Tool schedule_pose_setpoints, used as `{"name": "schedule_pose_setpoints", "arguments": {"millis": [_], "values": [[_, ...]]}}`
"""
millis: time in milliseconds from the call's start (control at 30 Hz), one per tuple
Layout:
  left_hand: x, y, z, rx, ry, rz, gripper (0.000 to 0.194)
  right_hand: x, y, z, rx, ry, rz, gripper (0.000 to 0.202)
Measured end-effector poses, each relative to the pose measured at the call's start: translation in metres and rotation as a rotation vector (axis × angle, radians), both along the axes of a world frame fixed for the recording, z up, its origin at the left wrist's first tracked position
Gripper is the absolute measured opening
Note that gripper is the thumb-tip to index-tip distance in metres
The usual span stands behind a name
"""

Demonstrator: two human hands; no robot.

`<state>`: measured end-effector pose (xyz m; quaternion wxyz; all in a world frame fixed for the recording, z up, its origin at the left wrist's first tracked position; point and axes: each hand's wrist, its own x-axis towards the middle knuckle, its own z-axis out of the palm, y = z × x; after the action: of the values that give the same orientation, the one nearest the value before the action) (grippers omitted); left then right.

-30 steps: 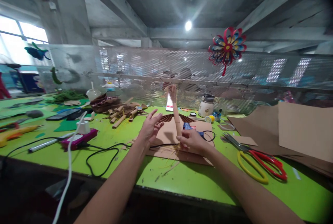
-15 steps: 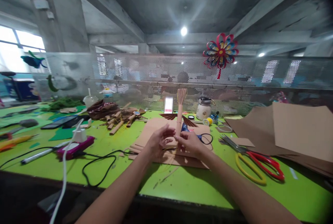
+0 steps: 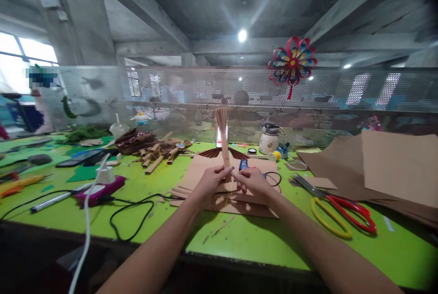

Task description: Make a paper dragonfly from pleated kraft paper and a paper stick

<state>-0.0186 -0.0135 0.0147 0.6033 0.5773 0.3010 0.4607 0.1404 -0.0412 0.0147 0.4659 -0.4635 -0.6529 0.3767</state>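
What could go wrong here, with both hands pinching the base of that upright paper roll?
1. Left hand and right hand grip only the bottom of the paper roll; its fringed top might tip or bend.
2. The black cable loops close to the left forearm and could snag.
3. The scissors lie open near the right arm.

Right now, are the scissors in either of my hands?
No, the scissors lie on the green table, right of both hands.
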Motion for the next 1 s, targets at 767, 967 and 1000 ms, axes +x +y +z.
{"name": "schedule_pose_setpoints", "arguments": {"millis": [767,967,1000], "values": [[-0.001,0.002,-0.011,-0.035,0.227,-0.04,0.041,0.036,0.016,0.016,0.091,0.659,-0.146,0.032],[0.0,0.0,-0.011,-0.058,0.208,-0.069,0.04,0.037,0.014,0.019,0.05,0.705,-0.136,0.033],[0.0,0.0,-0.012,-0.052,0.208,-0.067,0.04,0.036,0.013,0.019,0.046,0.718,-0.127,0.033]]}}
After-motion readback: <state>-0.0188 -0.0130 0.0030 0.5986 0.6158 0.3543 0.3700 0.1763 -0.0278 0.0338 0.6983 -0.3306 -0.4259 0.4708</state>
